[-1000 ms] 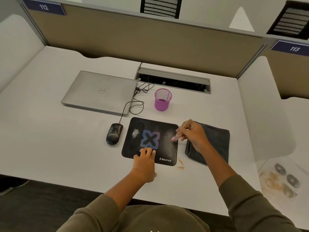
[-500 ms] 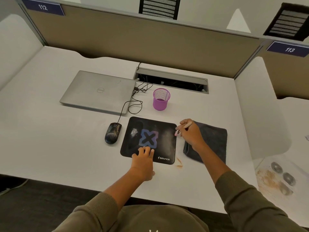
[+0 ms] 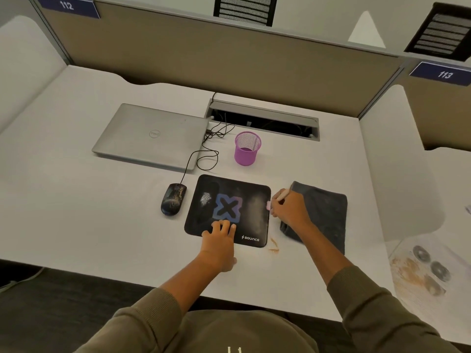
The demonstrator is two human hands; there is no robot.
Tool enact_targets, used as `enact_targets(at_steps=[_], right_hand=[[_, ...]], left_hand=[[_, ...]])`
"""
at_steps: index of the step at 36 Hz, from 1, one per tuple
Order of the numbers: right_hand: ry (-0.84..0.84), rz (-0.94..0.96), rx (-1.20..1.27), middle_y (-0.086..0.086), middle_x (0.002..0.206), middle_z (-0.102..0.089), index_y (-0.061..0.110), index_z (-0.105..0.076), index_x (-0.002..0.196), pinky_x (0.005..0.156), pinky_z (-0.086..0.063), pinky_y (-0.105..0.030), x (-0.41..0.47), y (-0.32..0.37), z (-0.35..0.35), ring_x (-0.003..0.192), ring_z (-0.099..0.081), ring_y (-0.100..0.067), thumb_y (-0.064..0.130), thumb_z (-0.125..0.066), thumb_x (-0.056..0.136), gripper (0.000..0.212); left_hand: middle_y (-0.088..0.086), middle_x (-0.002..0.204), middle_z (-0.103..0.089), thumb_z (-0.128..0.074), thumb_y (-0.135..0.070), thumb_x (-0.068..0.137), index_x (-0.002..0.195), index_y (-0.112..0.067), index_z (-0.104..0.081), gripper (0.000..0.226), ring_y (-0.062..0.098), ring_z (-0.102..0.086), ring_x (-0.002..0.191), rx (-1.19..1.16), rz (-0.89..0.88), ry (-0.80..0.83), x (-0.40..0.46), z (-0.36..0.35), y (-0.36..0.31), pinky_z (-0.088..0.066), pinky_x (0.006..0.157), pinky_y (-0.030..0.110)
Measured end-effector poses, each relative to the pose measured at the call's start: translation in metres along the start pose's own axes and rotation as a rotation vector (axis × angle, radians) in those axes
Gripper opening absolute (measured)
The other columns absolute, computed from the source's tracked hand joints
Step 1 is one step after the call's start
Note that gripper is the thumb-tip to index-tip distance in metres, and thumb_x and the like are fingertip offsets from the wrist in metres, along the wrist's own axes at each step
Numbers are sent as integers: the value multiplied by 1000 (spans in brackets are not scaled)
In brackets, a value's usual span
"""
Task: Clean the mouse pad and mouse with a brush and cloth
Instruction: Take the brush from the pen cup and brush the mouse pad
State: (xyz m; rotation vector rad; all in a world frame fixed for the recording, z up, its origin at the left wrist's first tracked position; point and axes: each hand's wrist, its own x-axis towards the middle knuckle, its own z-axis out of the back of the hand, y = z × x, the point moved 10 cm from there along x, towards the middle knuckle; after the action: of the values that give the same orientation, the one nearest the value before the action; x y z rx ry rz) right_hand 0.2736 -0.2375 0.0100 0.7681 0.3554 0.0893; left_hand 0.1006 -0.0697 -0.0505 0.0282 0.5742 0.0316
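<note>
A black mouse pad (image 3: 251, 197) with a blue X and pale dusty smears lies on the white desk. My left hand (image 3: 219, 243) rests flat on the pad's near edge, fingers spread. My right hand (image 3: 289, 208) grips a small brush (image 3: 278, 198) whose pink bristle tip sits at the pad's right edge. Under and behind that hand lies a folded dark grey cloth (image 3: 323, 212). A black wired mouse (image 3: 173, 199) with dusty marks sits just left of the pad.
A closed silver laptop (image 3: 153, 135) lies at the back left, the mouse cable looping beside it. A purple mesh cup (image 3: 247, 149) stands behind the pad, before an open cable tray (image 3: 265, 118). Brown crumbs (image 3: 274, 245) lie near the pad's right corner. Partition walls enclose the desk.
My right hand has drawn the brush rightward, from over the pad's right part to its right edge. The left hand has stayed on the pad's near edge.
</note>
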Motion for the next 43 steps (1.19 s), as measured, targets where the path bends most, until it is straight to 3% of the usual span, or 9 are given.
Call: enact_targets(at_steps=[3, 9, 14, 18, 22, 29, 32, 37, 43], right_hand=[[88, -72, -67, -9, 75, -75, 8, -75, 85, 75, -67, -41, -11, -14, -16, 66, -76, -21, 10, -72, 93, 9], [264, -117, -73, -8, 69, -77, 3, -76, 84, 76, -65, -31, -35, -11, -27, 63, -77, -19, 16, -62, 101, 26], [70, -92, 146, -4, 76, -80, 7, -77, 94, 76, -66, -33, -13, 3, 8, 70, -79, -21, 11, -63, 100, 16], [-19, -75, 153, -5, 80, -79, 12, -79, 94, 76, -66, -36, -1, -3, 10, 73, -78, -17, 14, -70, 98, 9], [63, -49, 22, -7, 85, -76, 7, -79, 85, 64, -62, -23, -15, -5, -7, 74, -75, -19, 3, -68, 93, 14], [313, -87, -150, -7, 78, -76, 10, -81, 82, 68, -66, -33, -42, -12, -32, 72, -76, -18, 3, -73, 88, 12], [204, -45, -26, -1, 74, -77, 12, -81, 77, 62, -61, -25, -26, 7, -11, 69, -74, -16, 0, -67, 85, 20], [-67, 6, 100, 3, 85, -79, 15, -81, 76, 71, -63, -29, 10, 19, 14, 77, -75, -16, 12, -68, 95, 24], [29, -21, 11, -3, 88, -75, 12, -78, 83, 78, -66, -38, 11, 10, -13, 82, -76, -20, 12, -72, 93, 12]], left_hand=[[14, 170, -14, -60, -63, 97, 167, -16, -9, 99, 42, -21, 154, -2, 2, 0, 1, -1, 0, -37, 118, 56], [13, 170, -14, -61, -62, 97, 167, -15, -8, 99, 43, -20, 154, -8, 0, 3, 2, -1, -1, -37, 118, 57], [13, 170, -13, -60, -62, 97, 167, -15, -7, 100, 43, -20, 154, 3, -4, 4, 1, -1, -1, -38, 117, 56], [14, 170, -13, -60, -63, 97, 167, -15, -7, 100, 43, -20, 154, 8, -7, 1, 1, -1, -1, -38, 117, 56], [14, 169, -14, -61, -62, 96, 167, -15, -8, 100, 43, -20, 154, -6, -11, -2, 2, -2, 0, -37, 117, 56], [16, 168, -14, -63, -61, 96, 166, -15, -8, 101, 43, -21, 153, -14, -8, -7, 2, -2, 0, -38, 116, 56], [15, 168, -15, -62, -62, 96, 166, -15, -8, 101, 43, -22, 153, -12, -14, -9, 3, -2, 0, -39, 116, 56], [15, 168, -16, -62, -62, 96, 166, -15, -9, 101, 43, -22, 153, -7, -18, -9, 3, -2, 0, -39, 117, 56], [14, 169, -14, -62, -62, 96, 166, -16, -9, 99, 43, -21, 154, -9, -26, -5, 2, -2, 1, -37, 117, 56]])
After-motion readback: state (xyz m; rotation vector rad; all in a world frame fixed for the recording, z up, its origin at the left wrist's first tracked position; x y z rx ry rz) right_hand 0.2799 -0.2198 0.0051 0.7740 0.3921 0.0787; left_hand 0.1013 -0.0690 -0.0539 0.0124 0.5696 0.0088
